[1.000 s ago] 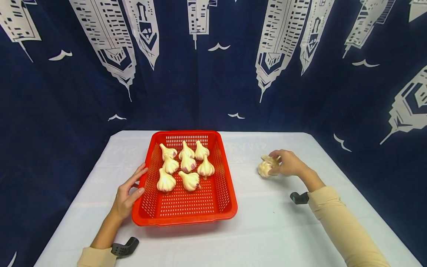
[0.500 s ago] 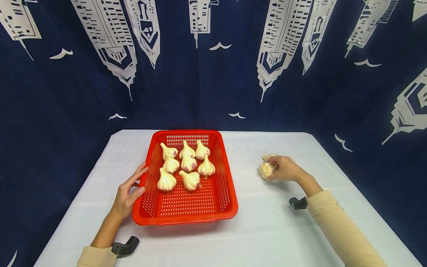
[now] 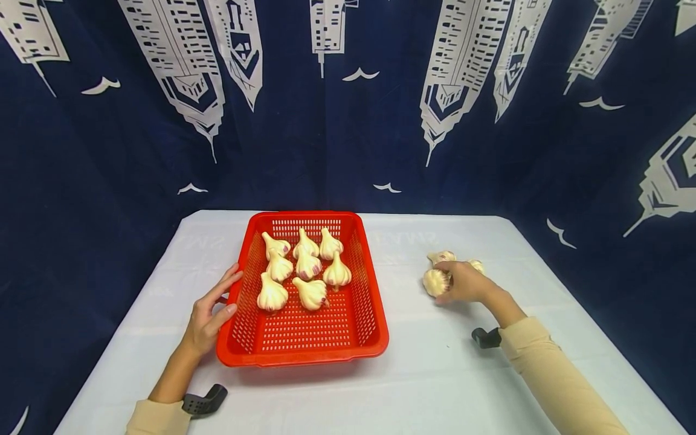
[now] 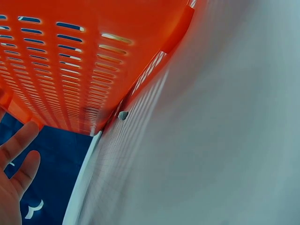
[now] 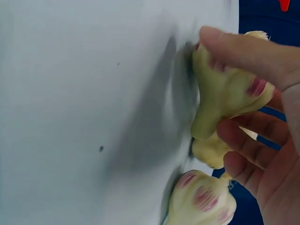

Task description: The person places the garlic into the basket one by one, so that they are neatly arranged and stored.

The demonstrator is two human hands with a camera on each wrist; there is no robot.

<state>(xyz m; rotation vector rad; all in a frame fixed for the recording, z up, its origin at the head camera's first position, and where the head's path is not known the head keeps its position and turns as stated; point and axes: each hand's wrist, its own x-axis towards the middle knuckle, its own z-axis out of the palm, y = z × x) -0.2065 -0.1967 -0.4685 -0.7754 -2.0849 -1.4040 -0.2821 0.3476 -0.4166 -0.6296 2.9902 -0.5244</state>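
Observation:
At the right of the table in the head view, my right hand (image 3: 464,284) holds a garlic bulb (image 3: 435,283). In the right wrist view, the thumb lies across one side of that bulb (image 5: 229,89) and the fingers curl at its other side. Two more garlic bulbs lie around this hand: one (image 3: 441,256) just beyond it, another (image 3: 476,266) partly hidden behind it. My left hand (image 3: 203,320) rests against the left side of a red plastic basket (image 3: 301,360), fingers extended and touching its rim. Several garlic bulbs (image 3: 312,294) sit inside, mostly toward the far end.
A white cloth (image 3: 418,374) covers the table. Behind it hangs a dark blue curtain (image 3: 348,145) with white building prints. A black wrist device (image 3: 205,401) sits at my left wrist, and a similar one (image 3: 486,338) at my right.
My right hand has shifted slightly toward the near side with its garlic bulb, and the two bulbs behind it show more. The left hand keeps its place on the basket.

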